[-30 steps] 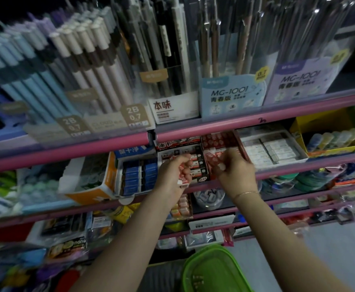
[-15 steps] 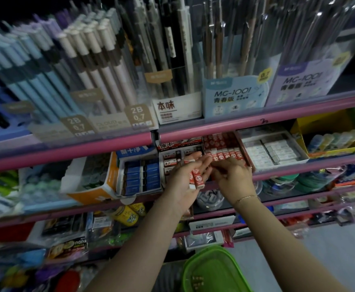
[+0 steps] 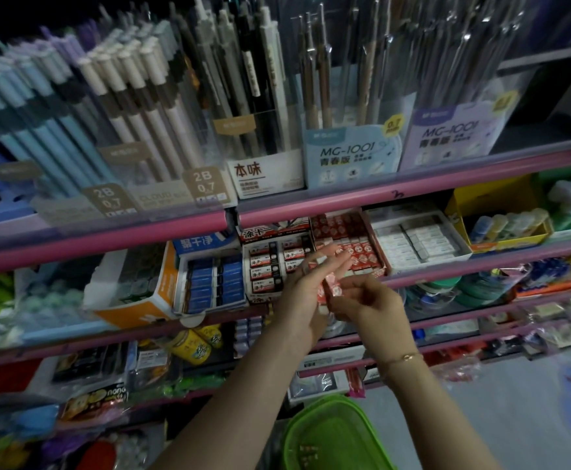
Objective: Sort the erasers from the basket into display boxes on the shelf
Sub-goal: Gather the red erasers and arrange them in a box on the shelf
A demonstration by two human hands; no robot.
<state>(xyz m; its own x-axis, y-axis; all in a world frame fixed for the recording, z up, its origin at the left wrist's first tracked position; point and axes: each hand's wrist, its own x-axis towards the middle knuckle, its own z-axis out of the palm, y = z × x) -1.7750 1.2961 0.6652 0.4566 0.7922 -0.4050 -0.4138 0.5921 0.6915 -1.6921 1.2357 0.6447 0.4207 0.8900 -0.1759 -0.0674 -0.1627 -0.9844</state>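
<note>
My left hand (image 3: 306,290) is raised in front of the middle shelf with its fingers stretched straight. A small stack of red-and-white erasers (image 3: 324,295) lies against its palm. My right hand (image 3: 370,301) meets it from the right, and its fingertips pinch one red-and-white eraser (image 3: 337,290) at the stack. Just behind the hands stands the red display box (image 3: 377,247), filled with matching erasers. The green basket (image 3: 331,432) sits low between my forearms with a few small items inside.
On the same shelf are a box of black-and-white erasers (image 3: 277,266), a box of blue erasers (image 3: 209,283), a box of white erasers (image 3: 416,242) and a yellow box (image 3: 494,205). Pen and pencil displays (image 3: 267,106) fill the shelf above. Pink shelf rails (image 3: 447,184) run across.
Both hands have drawn back from the red display box and come together in front of the shelf edge. My left fingers have straightened, and my right hand now pinches an eraser at the left palm.
</note>
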